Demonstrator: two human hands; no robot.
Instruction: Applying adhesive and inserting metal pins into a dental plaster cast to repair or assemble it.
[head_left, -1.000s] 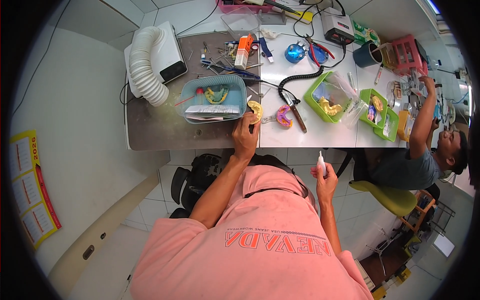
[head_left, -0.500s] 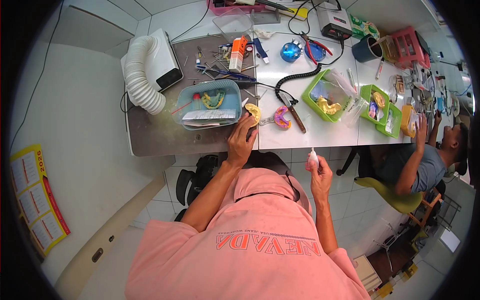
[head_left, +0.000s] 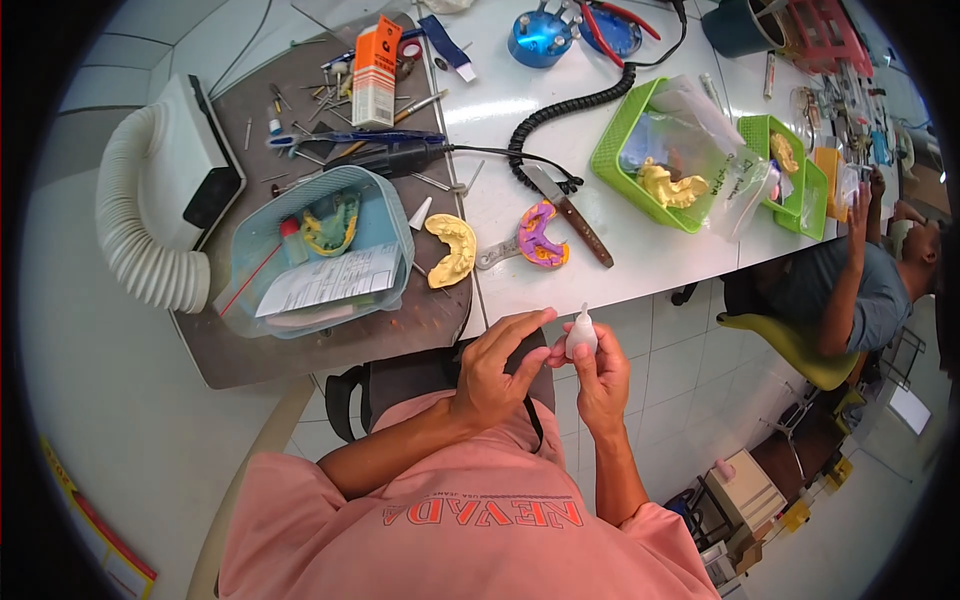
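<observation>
My right hand [head_left: 603, 388] grips a small white dropper bottle [head_left: 581, 338], nozzle pointing up, just off the bench's front edge. Close beside it, my left hand [head_left: 498, 362] is open and empty, with its fingers stretched towards the bottle. On the bench ahead lies a cream plaster dental cast [head_left: 452, 252], and a small white cone-shaped cap [head_left: 420, 213] sits near its upper left. A metal impression tray with purple and orange impression material [head_left: 541, 236] rests right of the cast. Beyond that is a wooden-handled knife [head_left: 583, 228].
A blue basket [head_left: 396, 270] holding papers and a dental piece stands left, near a white hose [head_left: 125, 190]. Behind are an orange-and-white box [head_left: 375, 75] and a black handpiece [head_left: 385, 158]. Green baskets [head_left: 640, 208] with casts stand right. A co-worker [head_left: 870, 290] sits far right.
My left hand has left the plaster cast and come back beside the bottle. My right hand has stayed closed on the bottle. The view has shifted and turned, bringing the bench closer.
</observation>
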